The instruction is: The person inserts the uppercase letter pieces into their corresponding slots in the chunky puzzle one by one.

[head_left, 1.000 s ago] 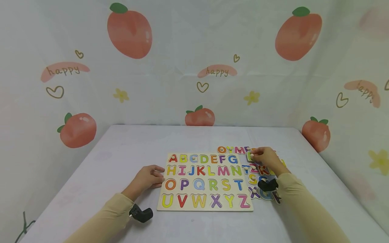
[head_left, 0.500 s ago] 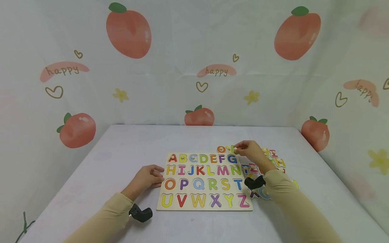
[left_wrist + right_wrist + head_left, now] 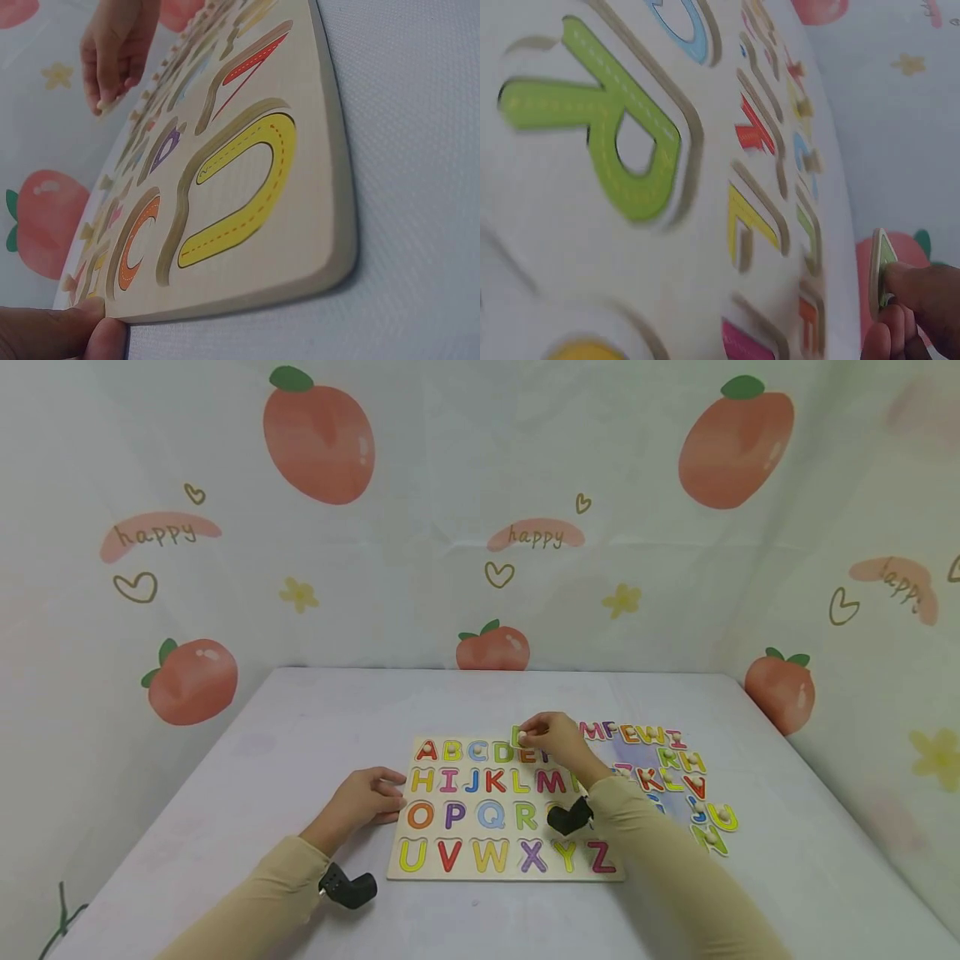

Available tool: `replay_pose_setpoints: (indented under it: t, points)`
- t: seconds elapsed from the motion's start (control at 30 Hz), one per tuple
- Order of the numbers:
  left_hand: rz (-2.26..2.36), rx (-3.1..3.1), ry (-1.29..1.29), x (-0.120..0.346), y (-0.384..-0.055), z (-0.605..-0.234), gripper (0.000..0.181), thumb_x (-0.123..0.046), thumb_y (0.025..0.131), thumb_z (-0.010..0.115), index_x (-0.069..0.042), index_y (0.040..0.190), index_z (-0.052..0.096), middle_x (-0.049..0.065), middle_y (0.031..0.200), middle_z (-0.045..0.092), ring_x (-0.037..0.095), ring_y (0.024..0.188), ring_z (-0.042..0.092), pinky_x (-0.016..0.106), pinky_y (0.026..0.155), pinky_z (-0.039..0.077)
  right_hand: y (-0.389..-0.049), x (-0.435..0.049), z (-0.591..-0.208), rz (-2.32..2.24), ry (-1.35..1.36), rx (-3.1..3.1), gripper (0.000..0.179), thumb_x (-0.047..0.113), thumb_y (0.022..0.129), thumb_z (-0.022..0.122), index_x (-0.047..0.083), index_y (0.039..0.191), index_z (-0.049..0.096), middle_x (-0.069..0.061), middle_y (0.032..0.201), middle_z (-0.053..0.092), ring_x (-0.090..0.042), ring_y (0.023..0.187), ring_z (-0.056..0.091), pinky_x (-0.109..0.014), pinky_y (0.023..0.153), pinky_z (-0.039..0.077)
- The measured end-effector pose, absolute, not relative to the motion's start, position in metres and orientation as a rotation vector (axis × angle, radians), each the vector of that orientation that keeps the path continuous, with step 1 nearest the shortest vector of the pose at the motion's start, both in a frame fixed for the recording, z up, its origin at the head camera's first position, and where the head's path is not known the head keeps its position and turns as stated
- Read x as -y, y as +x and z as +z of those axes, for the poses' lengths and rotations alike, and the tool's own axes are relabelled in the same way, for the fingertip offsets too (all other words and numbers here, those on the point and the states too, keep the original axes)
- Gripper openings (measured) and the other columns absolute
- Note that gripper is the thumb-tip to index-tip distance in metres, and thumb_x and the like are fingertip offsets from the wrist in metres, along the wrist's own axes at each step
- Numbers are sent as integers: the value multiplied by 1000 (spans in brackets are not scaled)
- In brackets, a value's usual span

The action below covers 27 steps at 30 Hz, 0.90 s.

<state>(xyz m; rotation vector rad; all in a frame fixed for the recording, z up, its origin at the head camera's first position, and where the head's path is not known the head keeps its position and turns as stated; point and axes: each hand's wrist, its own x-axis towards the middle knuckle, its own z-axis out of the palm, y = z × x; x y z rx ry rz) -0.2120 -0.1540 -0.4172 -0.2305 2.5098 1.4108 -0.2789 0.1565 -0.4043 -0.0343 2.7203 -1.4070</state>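
Observation:
A wooden alphabet puzzle board [image 3: 465,835] lies on the table with printed letter recesses; knobbed pieces A [image 3: 427,750], B [image 3: 452,751] and C [image 3: 477,751] sit in its top row. My left hand [image 3: 369,797] holds the board's left edge, its thumb and a fingertip right at the rim in the left wrist view. With thumb and fingers, my right hand [image 3: 558,743] pinches a green letter piece [image 3: 876,274], seen nearly edge-on in the right wrist view. That piece is close over the top row, beside the green D recess [image 3: 502,752]. The hand hides part of the row's right end.
Several loose knobbed letter pieces lie right of the board, among them a red V [image 3: 696,786], a yellow U [image 3: 723,817] and a pink I [image 3: 677,739]. The right forearm [image 3: 667,852] covers some of them. A printed curtain [image 3: 420,593] hangs behind the table.
My right hand has moved left from the loose pieces to the board's top row, carrying the green letter piece. The left hand and the board have stayed in place.

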Motion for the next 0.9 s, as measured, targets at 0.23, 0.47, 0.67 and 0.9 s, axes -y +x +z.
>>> replay_pose_setpoints:
  t: [0.23,0.47,0.67,0.9]
  points:
    - [1409,-2513,-227,154,-213,-418,42,-4,83,73,-2,123,60,9,91,65,13,70,63,25,64,59,-278,-133,-413,-1427,-74,-2685,13,15,88,71,7,97,70,-5,85,64,-13,69,58,-22,60,50]
    - [1407,-2512,-223,154,-212,-418,42,-4,83,73,-1,123,60,9,91,65,13,71,62,25,64,59,-278,-122,-418,-1321,-144,-2772,7,11,86,72,6,91,70,-2,80,64,-12,71,55,-21,61,46]
    - [1408,-2514,-218,155,-211,-418,42,-4,83,73,-1,123,60,10,91,65,13,70,62,25,64,59,-279,-122,-418,-1309,-94,-2762,7,11,86,72,7,91,70,-2,80,63,-12,71,54,-20,62,45]
    - [1423,-2516,-209,155,-210,-417,42,-3,84,72,0,123,60,10,92,65,13,71,62,25,64,59,-281,-122,-419,-1290,-91,-2756,7,11,86,72,7,91,70,-2,80,64,-13,72,55,-21,62,45]
